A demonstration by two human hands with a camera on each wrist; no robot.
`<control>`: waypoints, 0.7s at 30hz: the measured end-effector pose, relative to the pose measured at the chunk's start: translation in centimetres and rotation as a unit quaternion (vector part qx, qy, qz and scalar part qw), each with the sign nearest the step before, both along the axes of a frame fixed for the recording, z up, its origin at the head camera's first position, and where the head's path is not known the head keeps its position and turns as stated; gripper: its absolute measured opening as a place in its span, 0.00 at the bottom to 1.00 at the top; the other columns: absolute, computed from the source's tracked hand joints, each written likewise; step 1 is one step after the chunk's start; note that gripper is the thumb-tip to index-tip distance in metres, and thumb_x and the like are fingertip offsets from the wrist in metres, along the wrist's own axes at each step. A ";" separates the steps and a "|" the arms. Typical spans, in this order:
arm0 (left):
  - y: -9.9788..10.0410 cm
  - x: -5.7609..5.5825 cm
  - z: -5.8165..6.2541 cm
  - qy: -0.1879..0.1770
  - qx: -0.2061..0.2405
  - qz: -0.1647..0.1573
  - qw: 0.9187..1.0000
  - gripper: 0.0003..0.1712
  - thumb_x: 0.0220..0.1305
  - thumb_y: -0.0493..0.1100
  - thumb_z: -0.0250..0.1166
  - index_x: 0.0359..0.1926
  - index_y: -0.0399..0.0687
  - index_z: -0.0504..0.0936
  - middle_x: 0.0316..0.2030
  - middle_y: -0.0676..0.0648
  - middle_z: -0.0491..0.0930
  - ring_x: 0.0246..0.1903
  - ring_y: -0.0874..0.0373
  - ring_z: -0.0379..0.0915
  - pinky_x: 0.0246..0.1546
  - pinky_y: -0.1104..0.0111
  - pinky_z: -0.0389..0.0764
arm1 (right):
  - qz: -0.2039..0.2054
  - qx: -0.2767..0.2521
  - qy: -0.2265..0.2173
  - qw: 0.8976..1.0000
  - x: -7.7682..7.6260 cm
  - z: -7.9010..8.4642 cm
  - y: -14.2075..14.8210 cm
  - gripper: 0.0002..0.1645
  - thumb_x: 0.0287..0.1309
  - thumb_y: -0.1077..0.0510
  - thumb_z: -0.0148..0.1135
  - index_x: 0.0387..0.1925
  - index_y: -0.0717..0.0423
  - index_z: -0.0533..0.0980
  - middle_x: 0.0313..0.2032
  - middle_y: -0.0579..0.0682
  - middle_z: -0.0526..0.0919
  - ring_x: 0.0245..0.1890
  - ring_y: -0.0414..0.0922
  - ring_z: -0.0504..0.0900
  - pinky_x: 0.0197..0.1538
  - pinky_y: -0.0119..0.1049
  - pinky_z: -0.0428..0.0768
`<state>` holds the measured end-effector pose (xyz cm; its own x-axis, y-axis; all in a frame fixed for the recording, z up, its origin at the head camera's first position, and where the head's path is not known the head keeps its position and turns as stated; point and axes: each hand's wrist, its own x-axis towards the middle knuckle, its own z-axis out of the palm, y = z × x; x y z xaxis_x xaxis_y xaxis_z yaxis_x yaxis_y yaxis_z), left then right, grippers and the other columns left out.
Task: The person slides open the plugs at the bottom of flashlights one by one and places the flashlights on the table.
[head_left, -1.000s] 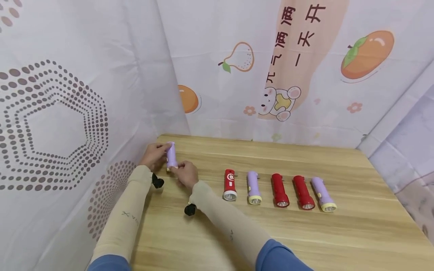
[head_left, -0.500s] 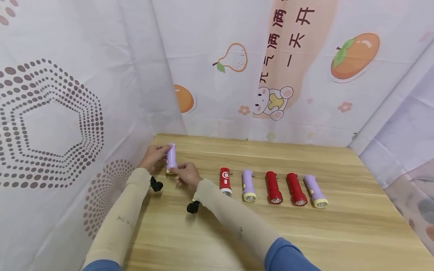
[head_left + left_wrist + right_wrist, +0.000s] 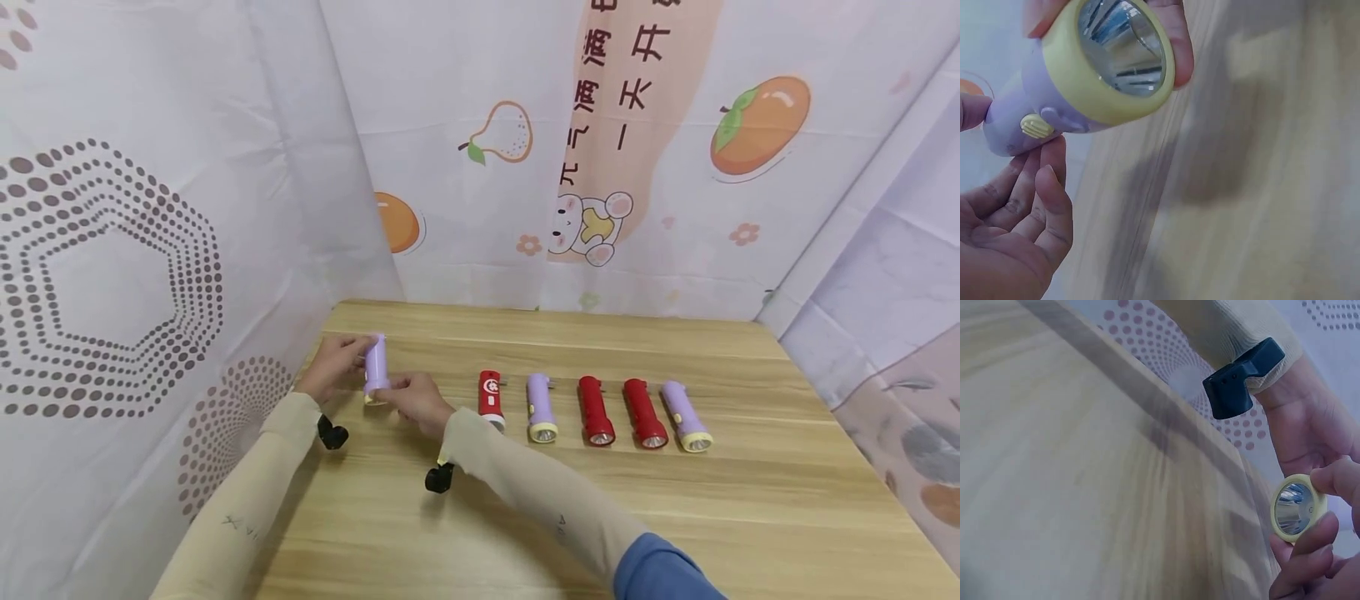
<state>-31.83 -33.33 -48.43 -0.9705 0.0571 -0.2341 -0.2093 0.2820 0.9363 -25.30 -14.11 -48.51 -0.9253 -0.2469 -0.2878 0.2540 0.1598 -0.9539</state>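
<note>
A purple flashlight (image 3: 377, 363) with a yellow head is held between both hands at the left of the table. My left hand (image 3: 333, 365) pinches its tail end, thumb on one side and fingertips on the other. At the lens end, my right hand (image 3: 420, 400) grips the yellow rim between thumb and fingers. The left wrist view shows the flashlight's ribbed yellow switch (image 3: 1036, 126) and its unlit reflector (image 3: 1125, 47). In the right wrist view, the lens (image 3: 1294, 509) faces the camera and most of the purple body is hidden behind the right hand.
Several flashlights lie in a row to the right: a red one with a white rim (image 3: 491, 396), a purple one (image 3: 540, 408), two red ones (image 3: 596, 412) and another purple one (image 3: 686, 417). Patterned curtains (image 3: 450, 208) close off the table's back and left sides.
The head view has turned slightly right. Both hands have brought the held purple flashlight a little nearer to me, keeping their grip at its two ends. The row of flashlights lies unchanged.
</note>
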 end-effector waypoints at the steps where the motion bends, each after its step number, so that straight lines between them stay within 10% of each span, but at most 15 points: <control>1: 0.0 0.3 0.0 0.002 -0.001 -0.004 1.000 0.44 0.71 0.65 0.62 0.71 0.34 0.69 0.58 0.34 0.76 0.50 0.46 0.78 0.60 0.49 0.75 | 0.004 0.000 0.001 1.000 0.3 0.0 0.2 0.16 0.59 0.54 0.76 0.42 0.61 0.82 0.28 0.48 0.79 0.16 0.37 0.64 0.19 0.30 0.62; 21: 3.3 4.2 -0.2 0.046 0.006 -0.036 0.998 0.33 0.73 0.55 0.64 0.61 0.28 0.76 0.49 0.38 0.82 0.39 0.55 0.82 0.49 0.56 0.84 | 0.055 0.054 -0.004 0.997 4.4 0.5 5.4 0.19 0.57 0.49 0.77 0.40 0.57 0.80 0.26 0.45 0.73 0.20 0.39 0.65 0.23 0.34 0.62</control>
<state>-27.63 -30.03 -48.66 -0.9811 0.1290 -0.1441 -0.1029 0.2827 0.9537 -20.90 -8.75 -48.03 -0.8922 -0.3137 -0.3249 0.2363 0.2889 -0.9277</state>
